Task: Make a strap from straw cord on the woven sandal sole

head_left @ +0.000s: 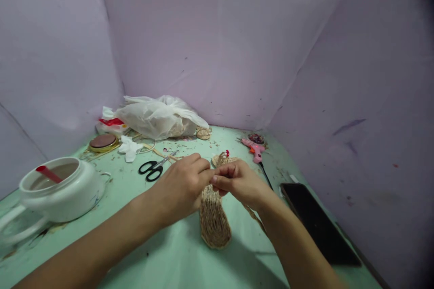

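A tan woven straw piece (214,221), shaped like a small shoe sole, points down toward me below my hands. Its upper end is hidden behind my left hand (190,179), whose fingers are closed around it. My right hand (239,180) meets the left at the fingertips, thumb and fingers pinched together. A flat straw strand (255,217) hangs out under my right wrist; its other end is covered by the hand. Just beyond the hands lies another straw piece (219,159) with a red and white trim.
Black-handled scissors (154,169) lie left of my hands; a white pot (64,189) holding a red stick stands farther left. Behind are a plastic bag (159,117) and a round tin (103,142). A pink glue gun (254,149) and a dark phone (315,223) are at right.
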A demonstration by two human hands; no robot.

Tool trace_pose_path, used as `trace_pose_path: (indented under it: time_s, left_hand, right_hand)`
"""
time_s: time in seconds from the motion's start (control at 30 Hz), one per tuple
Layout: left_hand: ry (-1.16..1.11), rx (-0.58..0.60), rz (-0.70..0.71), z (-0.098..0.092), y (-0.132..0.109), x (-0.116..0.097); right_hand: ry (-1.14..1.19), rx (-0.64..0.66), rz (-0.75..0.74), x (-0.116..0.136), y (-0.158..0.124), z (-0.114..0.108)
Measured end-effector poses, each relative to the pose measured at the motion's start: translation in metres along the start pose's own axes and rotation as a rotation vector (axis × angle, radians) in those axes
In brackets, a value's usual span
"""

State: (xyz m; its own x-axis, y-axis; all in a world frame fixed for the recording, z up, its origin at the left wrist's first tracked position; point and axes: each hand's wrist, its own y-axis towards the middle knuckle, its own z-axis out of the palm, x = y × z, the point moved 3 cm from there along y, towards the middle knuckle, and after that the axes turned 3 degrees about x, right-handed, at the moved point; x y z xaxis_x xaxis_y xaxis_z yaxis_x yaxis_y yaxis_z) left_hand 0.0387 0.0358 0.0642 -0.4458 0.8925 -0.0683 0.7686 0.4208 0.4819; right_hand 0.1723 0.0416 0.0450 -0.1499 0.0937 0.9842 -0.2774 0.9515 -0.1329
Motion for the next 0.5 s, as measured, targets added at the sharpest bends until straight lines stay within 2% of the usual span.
trace_pose_path:
  time_s: [0.23,0.37,0.5]
  left_hand:
    - [-0.033,-0.141,0.022,0.002,0.0,0.013]
    - [-0.064,-0.198,-0.001,0.001,0.001,0.011]
    - [-0.115,-0.311,-0.029,-0.002,0.001,0.012]
  right_hand:
    - [0.148,0.116,-0.012,0.004,-0.004,-0.002]
    - [0.196,0.055,-0.016,0.004,-0.003,-0.005]
    - [0.178,0.017,-0.053,0.003,-0.004,-0.009]
